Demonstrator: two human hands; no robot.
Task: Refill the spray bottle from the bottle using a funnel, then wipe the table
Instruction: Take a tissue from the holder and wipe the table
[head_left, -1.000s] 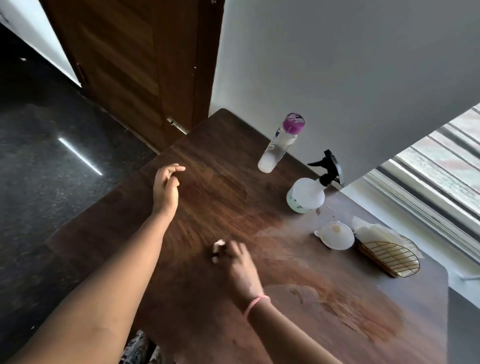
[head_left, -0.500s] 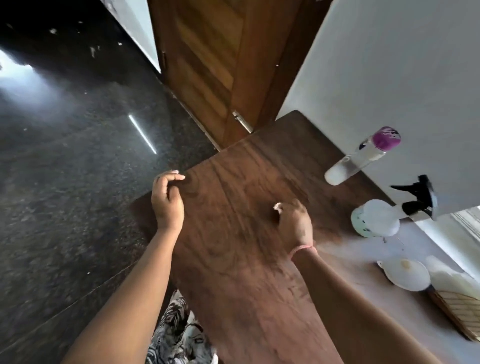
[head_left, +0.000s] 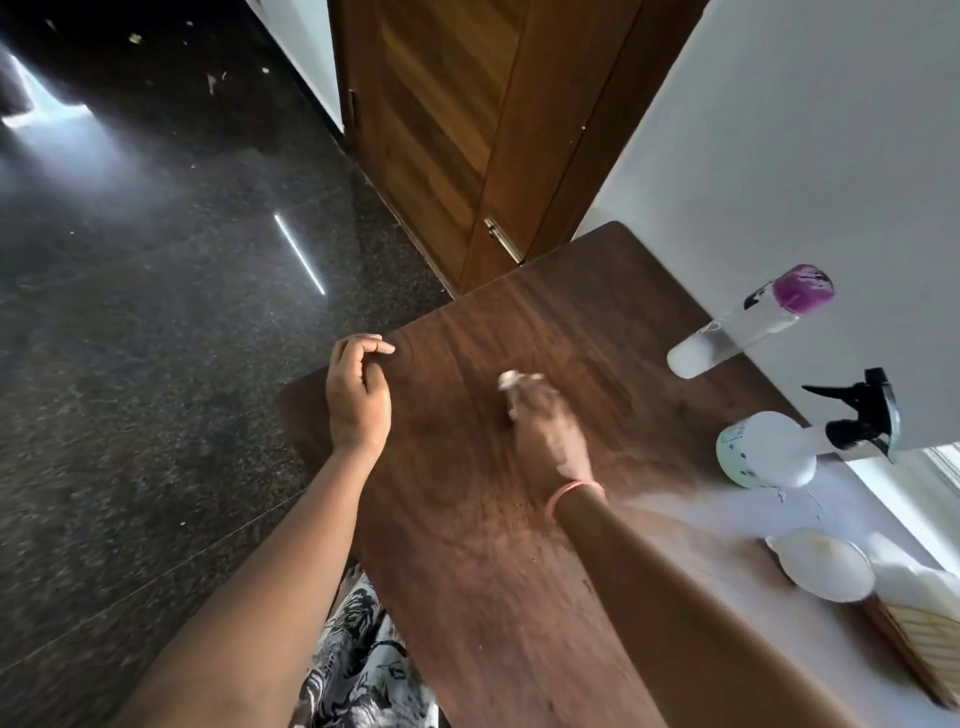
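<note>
My right hand (head_left: 548, 431) is blurred and pressed on the dark wooden table (head_left: 467, 545), closed on a small white wad of tissue (head_left: 511, 379) that pokes out past the fingers. My left hand (head_left: 358, 397) rests with loosely curled fingers at the table's left edge, holding nothing. The white spray bottle (head_left: 769, 452) with a black trigger head stands at the right by the wall. Behind it stands the clear bottle (head_left: 727, 338) with a purple cap. The white funnel (head_left: 826, 569) lies on the table at the right.
A wire basket (head_left: 930, 639) with white tissues sits at the right edge, next to the funnel. A white wall borders the table's far side, and a wooden door (head_left: 441, 130) stands beyond the corner. Dark polished floor (head_left: 156, 338) lies to the left.
My right hand has slid with the tissue from the table's middle toward the far left part. The view has swung left, and my left hand has settled on the left edge.
</note>
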